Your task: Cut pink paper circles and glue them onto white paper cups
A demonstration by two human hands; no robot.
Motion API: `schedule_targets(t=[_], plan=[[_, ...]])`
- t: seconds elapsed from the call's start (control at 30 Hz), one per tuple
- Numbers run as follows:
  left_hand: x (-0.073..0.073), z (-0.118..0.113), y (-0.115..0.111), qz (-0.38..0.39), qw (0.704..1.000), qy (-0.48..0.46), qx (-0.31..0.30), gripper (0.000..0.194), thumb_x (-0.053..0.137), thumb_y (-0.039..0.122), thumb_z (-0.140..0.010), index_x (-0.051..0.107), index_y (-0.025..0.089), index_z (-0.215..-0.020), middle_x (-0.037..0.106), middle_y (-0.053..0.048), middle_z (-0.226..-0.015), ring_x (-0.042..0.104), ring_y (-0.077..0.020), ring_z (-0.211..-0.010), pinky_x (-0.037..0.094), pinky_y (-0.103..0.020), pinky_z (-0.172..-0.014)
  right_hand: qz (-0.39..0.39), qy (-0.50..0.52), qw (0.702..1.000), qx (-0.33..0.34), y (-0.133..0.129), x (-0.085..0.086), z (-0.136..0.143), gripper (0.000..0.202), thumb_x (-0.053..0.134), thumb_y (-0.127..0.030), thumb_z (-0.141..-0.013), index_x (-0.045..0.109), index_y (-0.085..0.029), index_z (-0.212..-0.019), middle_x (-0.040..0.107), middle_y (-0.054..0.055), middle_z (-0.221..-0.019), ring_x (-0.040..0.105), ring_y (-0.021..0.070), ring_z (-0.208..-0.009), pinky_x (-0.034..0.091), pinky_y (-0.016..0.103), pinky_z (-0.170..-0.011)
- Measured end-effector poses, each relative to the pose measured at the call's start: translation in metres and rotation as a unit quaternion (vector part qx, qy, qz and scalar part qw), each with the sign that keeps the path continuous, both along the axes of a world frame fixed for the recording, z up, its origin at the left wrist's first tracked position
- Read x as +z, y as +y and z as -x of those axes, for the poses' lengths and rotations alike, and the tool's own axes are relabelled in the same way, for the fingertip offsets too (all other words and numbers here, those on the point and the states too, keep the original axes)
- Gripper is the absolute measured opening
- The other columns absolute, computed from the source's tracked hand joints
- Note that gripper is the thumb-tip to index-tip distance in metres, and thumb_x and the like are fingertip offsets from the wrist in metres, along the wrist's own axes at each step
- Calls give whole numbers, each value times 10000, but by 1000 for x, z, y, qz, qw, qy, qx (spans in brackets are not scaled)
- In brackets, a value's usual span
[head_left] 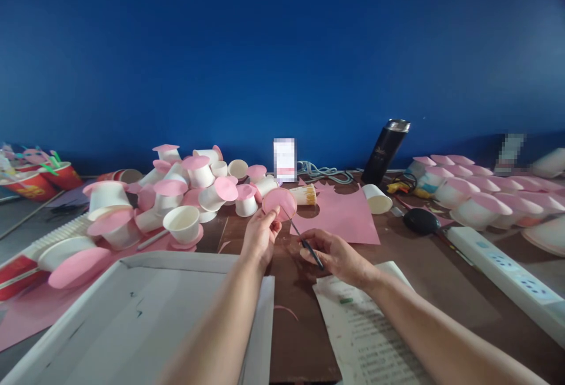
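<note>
A round pink paper disc (279, 203) is pinched between the thumb and fingers of my left hand (263, 233). My right hand (333, 252) grips dark-handled scissors (314, 253), whose thin blades reach up to the disc's lower right edge. Just behind the disc lies a pink paper sheet (348, 217) with rounded cut-outs along its left side. A paper cup with brown drips (305, 195) rests on its side at that sheet's upper edge. Several white paper cups with pink discs (198, 170) are heaped to the left of my hands.
A shallow white tray (176, 267) fills the front left, and printed papers (371, 326) lie under my right forearm. To the right are a black mouse (421, 221), a power strip (503, 267) and rows of disc-topped cups (481, 211). A black thermos (384, 152) stands by the blue wall.
</note>
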State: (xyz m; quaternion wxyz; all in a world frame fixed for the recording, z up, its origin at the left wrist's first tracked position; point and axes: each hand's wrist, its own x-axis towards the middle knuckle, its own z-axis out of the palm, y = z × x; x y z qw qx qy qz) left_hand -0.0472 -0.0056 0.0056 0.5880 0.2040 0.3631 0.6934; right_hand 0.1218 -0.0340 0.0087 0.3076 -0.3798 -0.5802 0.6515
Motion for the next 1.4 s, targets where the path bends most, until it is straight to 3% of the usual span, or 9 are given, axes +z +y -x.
schedule_targets(t=[0.3,0.8,1.4], plan=[[0,-1,1,-8,1000,15,-4,298,836,233,-536,618,152,-723,594,20,-723,507,-49,-622,389,-172,-565,-48,-31,998,-26,5,-10,-2,394,727,-464,-714,605,-195,-976,585,-11,-745,495,102,-642,392,206,-547],[-2,1,1,-12,999,31,-7,299,839,265,-551,642,154,-746,605,12,-723,515,-53,-615,377,-180,-553,-67,-42,996,-33,3,-11,-2,395,711,-482,-723,611,-195,-975,544,-40,-673,405,75,-549,282,215,-488],[-1,1,1,-6,999,38,-5,272,828,260,-567,653,149,-743,588,9,-726,497,-49,-624,369,-162,-553,-73,-33,996,-25,2,-13,0,366,683,-426,-767,591,-176,-1018,519,-31,-665,386,73,-554,269,202,-477]])
